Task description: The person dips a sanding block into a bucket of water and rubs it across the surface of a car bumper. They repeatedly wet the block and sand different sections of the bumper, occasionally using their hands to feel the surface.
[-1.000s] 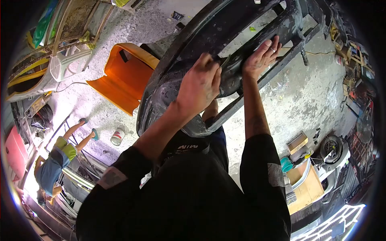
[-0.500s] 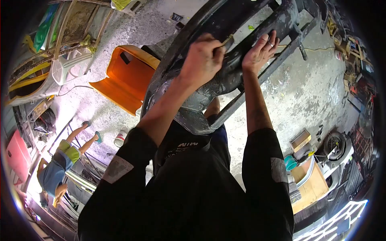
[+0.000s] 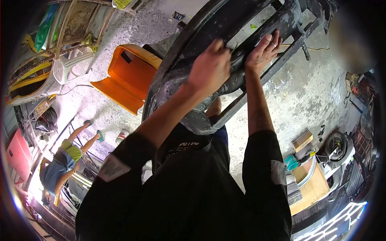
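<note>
A large black car bumper [image 3: 177,76] with slots and a woven-looking surface slants across the upper middle, its near end by my lap. My left hand [image 3: 210,68] is closed in a fist over the bumper's inner face, smeared by motion; what it pinches is hidden now. My right hand [image 3: 262,52], with a ring on one finger, lies on the bar between the bumper's slots, its fingers stretched out and pressing on the surface.
An orange plastic panel [image 3: 130,76] lies left of the bumper on the stained concrete floor. At far left another person [image 3: 58,168] bends over. At right are a carton [image 3: 302,139], a teal bucket [image 3: 291,162] and a wheel [image 3: 337,144]. A blurred round shape [image 3: 354,40] fills the upper right.
My left hand has shifted slightly right along the bumper; the small brownish piece seen at its fingertips before is hidden. The other person's arm moved. A blurred round shape appeared at upper right.
</note>
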Tool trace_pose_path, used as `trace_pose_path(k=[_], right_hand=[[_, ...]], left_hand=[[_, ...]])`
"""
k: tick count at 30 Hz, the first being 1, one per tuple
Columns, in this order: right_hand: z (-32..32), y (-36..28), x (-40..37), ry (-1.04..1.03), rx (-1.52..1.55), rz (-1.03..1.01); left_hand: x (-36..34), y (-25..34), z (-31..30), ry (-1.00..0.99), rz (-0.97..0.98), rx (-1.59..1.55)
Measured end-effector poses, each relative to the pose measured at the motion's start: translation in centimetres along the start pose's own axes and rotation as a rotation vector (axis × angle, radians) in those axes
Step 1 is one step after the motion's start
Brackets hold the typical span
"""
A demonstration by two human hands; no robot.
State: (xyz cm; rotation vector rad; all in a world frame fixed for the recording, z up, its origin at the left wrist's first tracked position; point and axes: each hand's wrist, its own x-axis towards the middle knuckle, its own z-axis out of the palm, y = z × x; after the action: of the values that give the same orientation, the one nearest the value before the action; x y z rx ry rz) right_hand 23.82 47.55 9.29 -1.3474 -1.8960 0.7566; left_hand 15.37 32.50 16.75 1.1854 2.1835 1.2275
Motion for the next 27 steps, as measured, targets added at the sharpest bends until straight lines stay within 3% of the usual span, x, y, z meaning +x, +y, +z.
trace_pose_path(k=[3, 7, 10, 14, 18, 19, 22, 27], right_hand=[[-0.4, -0.4, 0.5, -0.004, -0.004, 0.005], [-0.2, -0.5, 0.3, 0.003, 0.011, 0.012], [-0.4, -0.3, 0.3, -0.009, -0.007, 0.018], [-0.5, -1.0, 0.2, 0.004, 0.011, 0.05], [-0.7, -0.5, 0.1, 0.009, -0.03, 0.072], [-0.5, 0.2, 0.1, -0.003, -0.039, 0.018], [-0.7, -0.2, 0.1, -0.027, -0.084, 0.039], [-0.8, -0.1, -0.2, -0.043, -0.15, 0.059]], left_hand=[[1.5, -0.3, 1.8, 0.101, 0.096, 0.048], [-0.6, 1.9, 1.0, 0.091, -0.129, -0.099], [3.7, 0.7, 4.4, 0.226, 0.002, 0.003], [0.9, 1.6, 2.5, 0.189, -0.059, -0.104], [6.1, 0.8, 6.7, 0.283, 0.042, 0.154], [7.0, 0.7, 6.9, 0.207, -0.061, 0.106], [4.5, 2.1, 4.3, 0.236, 0.056, 0.109], [6.9, 2.0, 6.2, 0.242, -0.015, 0.19]])
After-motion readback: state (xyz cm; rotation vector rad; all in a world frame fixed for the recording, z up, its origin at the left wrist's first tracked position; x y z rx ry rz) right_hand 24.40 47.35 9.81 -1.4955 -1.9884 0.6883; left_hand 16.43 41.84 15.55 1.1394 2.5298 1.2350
